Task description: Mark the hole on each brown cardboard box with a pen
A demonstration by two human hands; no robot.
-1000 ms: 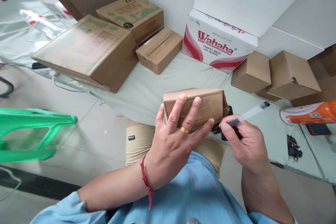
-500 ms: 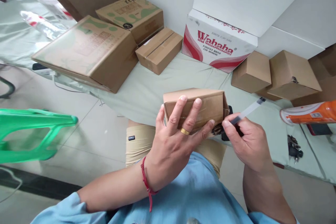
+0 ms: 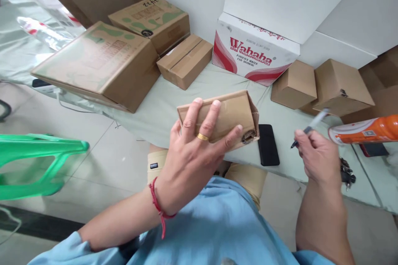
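Observation:
My left hand (image 3: 197,149) is closed on a small brown cardboard box (image 3: 231,112), its fingers spread across the face towards me. The box sits tilted at the table's front edge, with a torn, dark-marked patch at its lower right corner. To the right, my right hand (image 3: 321,153) is shut on a pen (image 3: 313,123) with a clear barrel, its dark tip pointing down and left, apart from the box. A black smartphone (image 3: 269,145) lies on the table between the box and my right hand.
Behind stand large printed cartons (image 3: 99,58), a taped small box (image 3: 185,60) and a white Wahaba carton (image 3: 255,49). On the right are brown boxes (image 3: 340,85), an orange bottle (image 3: 367,129) and keys (image 3: 346,172). A green plastic stool (image 3: 59,147) stands at the left.
My left hand and the box have shifted left and up, and the box has tilted more. My right hand has moved right with the pen, away from the box, uncovering the smartphone.

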